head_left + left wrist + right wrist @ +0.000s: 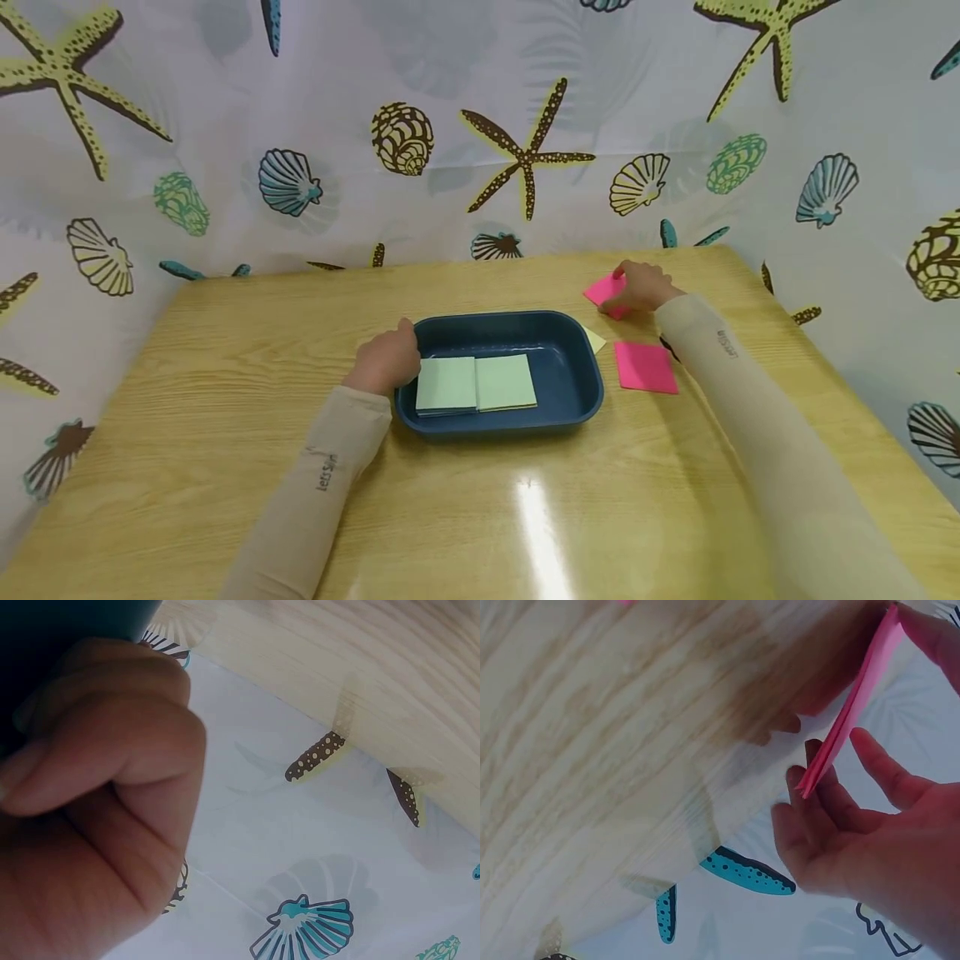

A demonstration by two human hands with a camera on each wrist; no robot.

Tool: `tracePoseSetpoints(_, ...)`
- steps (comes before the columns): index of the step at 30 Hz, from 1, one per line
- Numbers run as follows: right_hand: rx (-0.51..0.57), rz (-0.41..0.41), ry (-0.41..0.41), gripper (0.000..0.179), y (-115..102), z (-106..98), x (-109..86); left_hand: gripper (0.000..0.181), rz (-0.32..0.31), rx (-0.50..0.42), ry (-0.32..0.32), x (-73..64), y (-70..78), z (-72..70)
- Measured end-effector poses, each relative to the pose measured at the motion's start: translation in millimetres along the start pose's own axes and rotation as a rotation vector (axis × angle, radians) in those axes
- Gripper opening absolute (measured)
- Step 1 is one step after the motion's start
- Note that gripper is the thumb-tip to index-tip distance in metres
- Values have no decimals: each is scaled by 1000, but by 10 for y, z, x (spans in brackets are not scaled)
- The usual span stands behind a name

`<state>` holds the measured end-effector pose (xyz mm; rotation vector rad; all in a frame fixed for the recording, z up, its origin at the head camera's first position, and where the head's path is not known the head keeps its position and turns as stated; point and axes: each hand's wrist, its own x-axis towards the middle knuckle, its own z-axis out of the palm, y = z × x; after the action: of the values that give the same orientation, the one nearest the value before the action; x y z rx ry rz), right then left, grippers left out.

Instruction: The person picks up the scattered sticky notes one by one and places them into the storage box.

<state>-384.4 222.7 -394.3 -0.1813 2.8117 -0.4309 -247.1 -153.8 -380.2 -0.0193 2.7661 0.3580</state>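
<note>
My left hand grips the left rim of a dark blue tray, its fingers curled over the edge. Inside the tray, two pale green sticky note pads lie side by side towards the left. At the back right, my right hand holds a pink sticky note pad between thumb and fingers. Seen edge-on in the right wrist view, that pad is a thin stack of sheets. Another pink sticky note pad lies on the table just right of the tray.
A pale yellow paper piece shows beside the tray's right end, partly hidden by it. The wooden table meets a white cloth printed with shells and starfish at the back and sides.
</note>
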Motion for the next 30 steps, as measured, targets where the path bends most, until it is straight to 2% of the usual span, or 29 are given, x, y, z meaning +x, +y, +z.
tracePoseSetpoints(7, -19, -90, -25, 75, -22, -3, -47, 51, 21, -3, 30, -7, 2, 4)
tracePoseSetpoints(12, -27, -106, -25, 75, -85, 17, -87, 49, 36, 2, 44, 1, -30, -8)
tracePoseSetpoints(18, 23, -124, 35, 75, -254, 89, -184, 53, 21, 11, 36, 4, -53, 41)
tracePoseSetpoints(25, 148, -287, 199, 82, -681, 10, -442, 53, 12, 23, 22, -14, -52, 89)
tracePoseSetpoints(27, 170, -334, 201, 84, -845, -52, -513, 53, 12, 21, 31, -9, -54, 78)
tracePoseSetpoints(30, 191, -426, 143, 82, -1114, -147, -628, 51, 7, 13, 56, 11, -57, 31)
